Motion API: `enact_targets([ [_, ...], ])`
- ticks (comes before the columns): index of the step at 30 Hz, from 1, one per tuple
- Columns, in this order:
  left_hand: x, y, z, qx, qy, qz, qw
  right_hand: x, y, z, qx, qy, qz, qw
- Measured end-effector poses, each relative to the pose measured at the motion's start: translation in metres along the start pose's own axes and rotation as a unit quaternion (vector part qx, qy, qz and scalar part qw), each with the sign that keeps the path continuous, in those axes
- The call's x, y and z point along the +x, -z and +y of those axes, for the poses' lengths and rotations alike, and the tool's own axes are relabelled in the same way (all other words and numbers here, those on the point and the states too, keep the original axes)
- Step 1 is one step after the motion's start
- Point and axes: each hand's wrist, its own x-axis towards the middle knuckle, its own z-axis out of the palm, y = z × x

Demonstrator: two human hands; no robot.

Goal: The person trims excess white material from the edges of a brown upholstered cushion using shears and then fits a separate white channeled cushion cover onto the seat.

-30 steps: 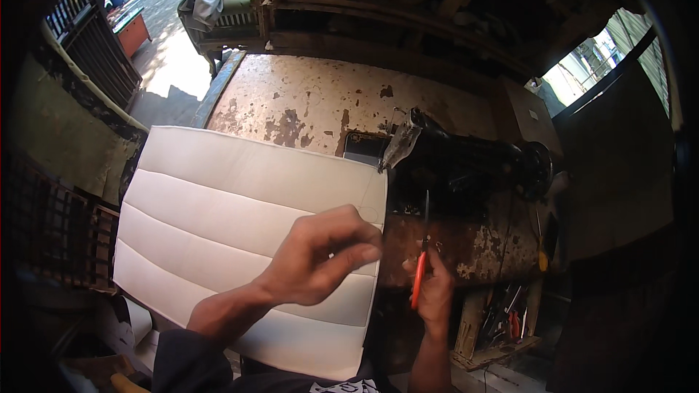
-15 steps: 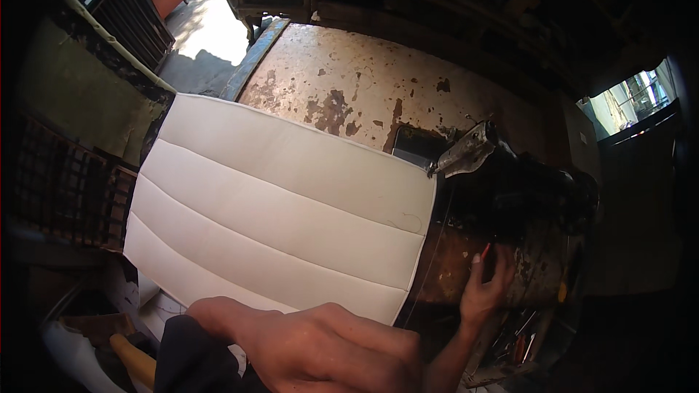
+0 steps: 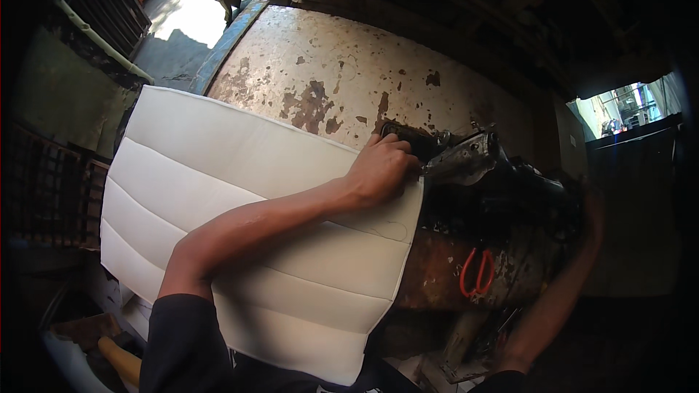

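Note:
A white quilted panel [image 3: 211, 138] with sewn parallel seams and a piped edge lies across the table. My left forearm reaches over it. My left hand [image 3: 382, 167] is closed at the panel's far right corner, close beside the head of a dark sewing machine [image 3: 502, 185]; what its fingers grip is hidden. At the machine's right end, next to its wheel end, is my right hand [image 3: 593, 207], dark and blurred, so its fingers cannot be made out. A pair of red-looped scissors [image 3: 467, 274] lies on the worn wood before the machine. A loose thread curls on the panel.
The worn tabletop [image 3: 320, 51] with peeling patches stretches behind the panel. At lower left are a yellow roll-shaped thing [image 3: 120, 360] and a brown box. Dark slatted gate [image 3: 105, 11] and bright ground lie beyond at upper left.
My left hand has moved from the panel's near edge up to the machine head. My right hand has let go of the red-looped scissors and moved to the machine's right end.

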Motion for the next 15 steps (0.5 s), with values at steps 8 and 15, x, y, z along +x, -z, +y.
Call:
enact_targets([
  [8,0.0,-0.007,0.002,-0.036,0.092,-0.025,0.995,0.034,0.002,0.001,-0.281,0.069,0.021,0.957],
  [15,0.003,-0.005,0.005,-0.042,0.09,-0.036,0.994,0.038,0.019,0.008,-0.287,0.034,0.034,0.957],
])
